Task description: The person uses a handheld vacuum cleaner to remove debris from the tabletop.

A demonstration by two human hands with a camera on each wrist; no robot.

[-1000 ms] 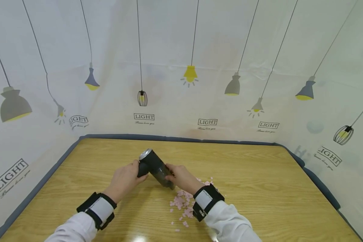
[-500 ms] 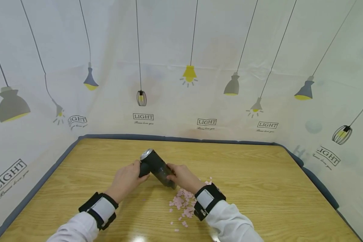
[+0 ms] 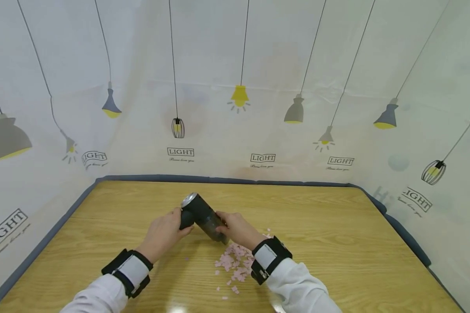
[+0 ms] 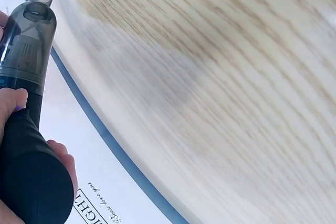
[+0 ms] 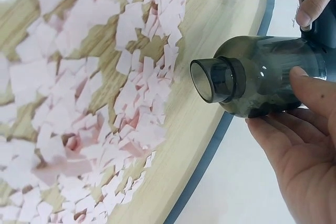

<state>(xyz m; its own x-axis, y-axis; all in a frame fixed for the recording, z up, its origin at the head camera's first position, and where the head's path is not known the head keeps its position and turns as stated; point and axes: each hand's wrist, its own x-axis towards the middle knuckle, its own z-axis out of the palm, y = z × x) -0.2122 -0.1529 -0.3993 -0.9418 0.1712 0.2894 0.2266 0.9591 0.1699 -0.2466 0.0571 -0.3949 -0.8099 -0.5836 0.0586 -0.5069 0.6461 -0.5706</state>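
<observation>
A black handheld vacuum cleaner (image 3: 201, 212) with a smoky see-through dust cup is held tilted over the table, its nozzle end low and to the right. My left hand (image 3: 161, 234) grips the black handle; in the left wrist view fingers show on both sides of it. Around the clear dust cup (image 5: 262, 74) curls my right hand (image 5: 304, 145), thumb on one side and fingers on the other. The short round nozzle (image 5: 207, 81) points toward a spread of pink paper scraps (image 5: 142, 106), a small gap away in the right wrist view. My right wrist hides part of the scraps in the head view.
The wooden table (image 3: 321, 243) is edged by a dark blue border (image 3: 235, 179) at the back and sides. Behind it hangs a pale cloth (image 3: 211, 52) printed with lamps. A few loose scraps (image 3: 235, 289) lie nearer the front.
The head view has turned slightly right, so table and scraps sit a little further left. Both hands keep their hold on the handheld vacuum cleaner, which has shifted slightly right over the table.
</observation>
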